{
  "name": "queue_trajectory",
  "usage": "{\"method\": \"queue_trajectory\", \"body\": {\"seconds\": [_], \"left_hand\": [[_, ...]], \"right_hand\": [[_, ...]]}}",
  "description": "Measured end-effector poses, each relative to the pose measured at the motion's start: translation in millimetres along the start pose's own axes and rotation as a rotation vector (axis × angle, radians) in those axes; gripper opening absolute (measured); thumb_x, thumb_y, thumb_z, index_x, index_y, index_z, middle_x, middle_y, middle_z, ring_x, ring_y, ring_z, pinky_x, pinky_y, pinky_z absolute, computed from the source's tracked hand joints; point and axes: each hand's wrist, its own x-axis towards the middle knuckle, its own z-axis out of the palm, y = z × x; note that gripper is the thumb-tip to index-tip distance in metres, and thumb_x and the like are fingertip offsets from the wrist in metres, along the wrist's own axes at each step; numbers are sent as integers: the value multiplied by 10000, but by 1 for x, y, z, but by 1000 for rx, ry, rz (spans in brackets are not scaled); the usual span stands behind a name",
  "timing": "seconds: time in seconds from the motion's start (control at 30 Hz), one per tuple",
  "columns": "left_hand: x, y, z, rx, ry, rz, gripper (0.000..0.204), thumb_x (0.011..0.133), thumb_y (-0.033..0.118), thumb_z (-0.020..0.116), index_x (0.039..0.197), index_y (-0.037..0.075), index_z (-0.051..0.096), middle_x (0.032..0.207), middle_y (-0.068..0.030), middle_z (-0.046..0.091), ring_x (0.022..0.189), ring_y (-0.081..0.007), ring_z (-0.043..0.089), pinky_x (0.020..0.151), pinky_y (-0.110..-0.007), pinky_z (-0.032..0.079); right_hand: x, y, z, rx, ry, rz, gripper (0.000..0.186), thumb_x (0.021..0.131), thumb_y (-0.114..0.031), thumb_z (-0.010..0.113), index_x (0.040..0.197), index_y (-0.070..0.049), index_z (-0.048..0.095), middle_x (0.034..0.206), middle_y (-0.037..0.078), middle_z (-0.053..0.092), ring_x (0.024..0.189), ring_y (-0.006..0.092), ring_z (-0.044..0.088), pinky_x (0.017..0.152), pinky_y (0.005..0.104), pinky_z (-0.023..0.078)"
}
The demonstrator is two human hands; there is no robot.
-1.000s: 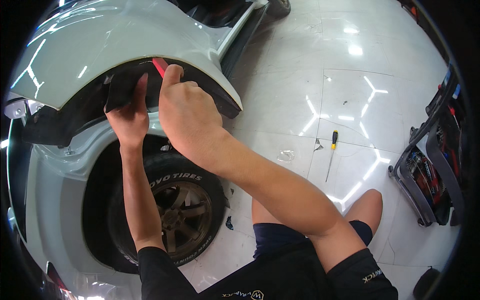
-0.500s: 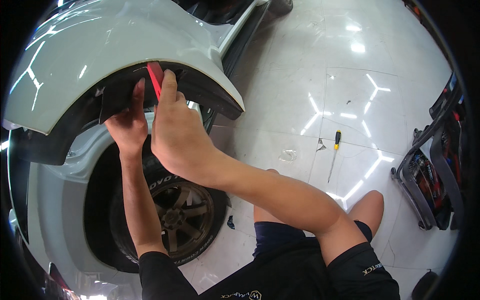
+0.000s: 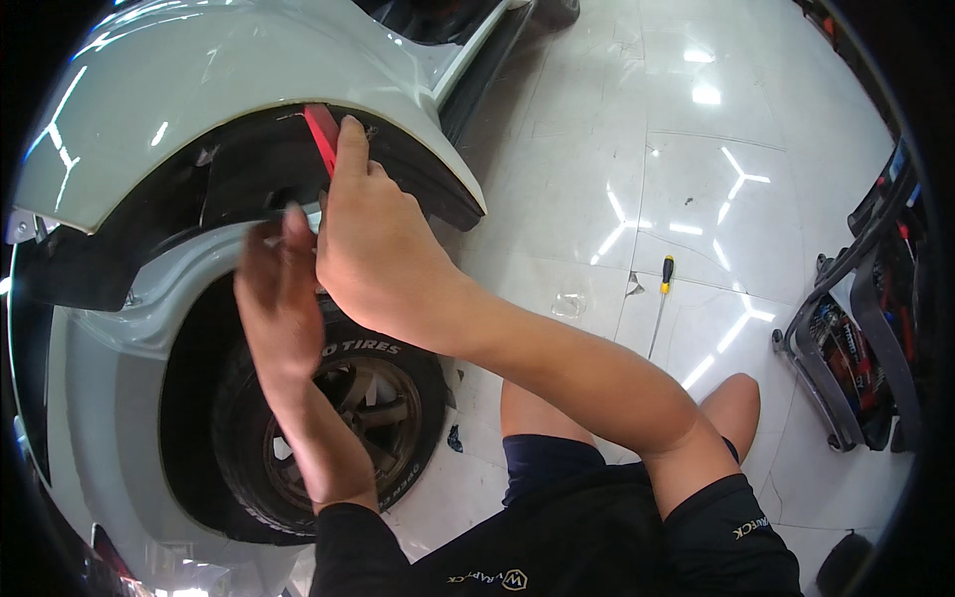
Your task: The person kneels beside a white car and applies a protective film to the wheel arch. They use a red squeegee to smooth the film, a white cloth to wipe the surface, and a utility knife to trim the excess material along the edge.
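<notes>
My right hand is closed around a red plastic pry tool. Its tip meets the edge where the white fender borders the black wheel-arch trim. My left hand is below that trim and next to my right wrist, apart from the trim. Motion blurs its fingers, but thumb and fingers look parted with nothing visible between them. Behind my forearms sits the wheel, with its black tire and dark bronze rim.
On the tiled floor to the right lies a screwdriver with a black and yellow handle. Nearby is a clear scrap. A grey wheeled tool case full of tools stands at the far right.
My left hand has let go of the black trim and dropped down toward my right wrist. The trim piece it held up now lies back along the arch. The red tool remains at the fender edge.
</notes>
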Motion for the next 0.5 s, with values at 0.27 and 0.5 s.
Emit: {"method": "queue_trajectory", "body": {"seconds": [0.27, 0.5], "left_hand": [[-30, -19, 65, -525, -67, 85, 559, 1090, 305, 535, 1516, -19, 374, 1374, -155, 559, 1202, -178, 563, 1053, -337, 436], [-32, -5, 56, -379, -122, -64, 566, 1097, 444, 462, 1380, -43, 513, 751, -58, 664, 528, -63, 570, 490, -181, 427]], "right_hand": [[-12, 16, -1, 292, 152, 76, 446, 1072, -206, 474, 1391, 103, 510, 1127, 178, 571, 1027, 202, 571, 875, 330, 478], [-37, 73, -29, 285, 229, -61, 203, 1024, -80, 590, 1159, 52, 664, 1054, 121, 633, 895, 155, 641, 689, 286, 531]]}}
